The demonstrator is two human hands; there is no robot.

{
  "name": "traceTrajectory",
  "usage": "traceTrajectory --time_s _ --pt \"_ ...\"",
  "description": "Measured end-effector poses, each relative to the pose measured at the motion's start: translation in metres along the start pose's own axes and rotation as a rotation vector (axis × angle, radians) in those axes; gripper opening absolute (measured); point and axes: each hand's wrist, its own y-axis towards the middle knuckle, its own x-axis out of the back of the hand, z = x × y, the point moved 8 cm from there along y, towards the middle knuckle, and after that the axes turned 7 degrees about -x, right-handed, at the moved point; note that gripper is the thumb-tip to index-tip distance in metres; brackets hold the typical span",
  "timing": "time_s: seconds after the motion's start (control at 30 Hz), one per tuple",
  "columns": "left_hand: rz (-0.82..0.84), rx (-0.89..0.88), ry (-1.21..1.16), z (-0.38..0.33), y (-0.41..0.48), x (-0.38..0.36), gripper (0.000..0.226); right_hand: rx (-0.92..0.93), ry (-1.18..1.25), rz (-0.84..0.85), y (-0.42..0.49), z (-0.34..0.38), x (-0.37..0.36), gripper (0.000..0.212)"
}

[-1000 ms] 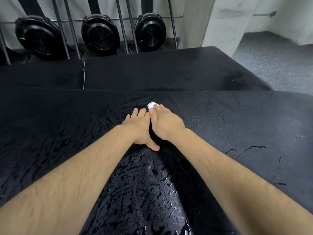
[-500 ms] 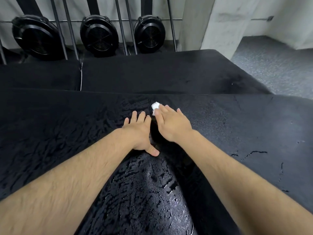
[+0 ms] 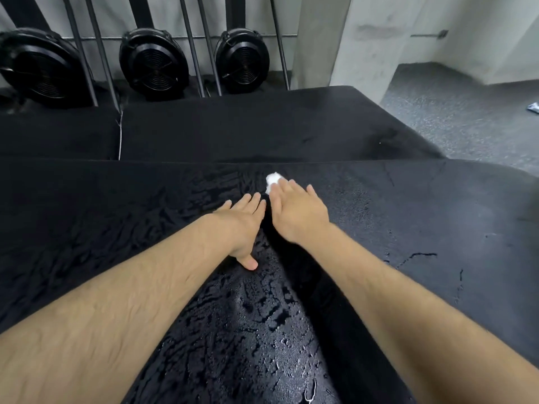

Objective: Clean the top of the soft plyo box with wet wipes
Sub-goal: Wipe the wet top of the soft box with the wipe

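The wipe [image 3: 272,179], balled small and white, is lying on the box top [image 3: 408,217] close to its far edge, a little right of the middle. The right hand [image 3: 297,211] is pressing it down under straight fingertips rather than gripping it. The left hand [image 3: 242,220] is resting flat and released just to its left, thumb pointing near. The top is glistening wet in the middle and to the left, while the right part is looking dull (probably not yet wiped), with thin cracks [image 3: 414,256] running through it. Since nothing is clamping the wad, a further push could be sending it out from under the fingers and over the far edge, into the seam against the farther pad [image 3: 262,129]. Dragged right, it could be snagging on the cracks. Against a second ago, the hands are no longer touching: the right one is sitting farther out and rightward with the wipe, while the left one is lying almost where it was.
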Motion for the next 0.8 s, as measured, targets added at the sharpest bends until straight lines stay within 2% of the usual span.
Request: traceTrajectory --time_s 0.13,0.2,0.33,0.5,0.67,0.8 --pt "0.050 0.011 -0.011 -0.001 -0.004 0.003 0.132 -0.183 0.003 0.073 0.057 -0.050 0.014 0.056" --pt "0.064 0.013 -0.024 -0.001 -0.007 0.004 0.132 -0.135 -0.028 0.082 0.056 -0.047 0.014 0.054" --pt "0.080 0.020 0.010 -0.004 -0.003 0.004 0.133 0.196 -0.039 -0.013 0.017 -0.008 0.013 0.045" --pt "0.082 0.028 -0.003 -0.005 -0.002 0.003 0.132 -0.092 -0.083 0.117 0.050 -0.074 0.025 0.052" --pt "0.070 0.029 -0.023 -0.002 -0.002 0.002 0.132 0.216 -0.071 0.059 -0.013 -0.011 0.011 0.045" --pt "0.057 0.039 -0.014 -0.008 -0.011 0.004 0.127 0.061 -0.089 0.090 -0.003 -0.045 0.020 0.049"
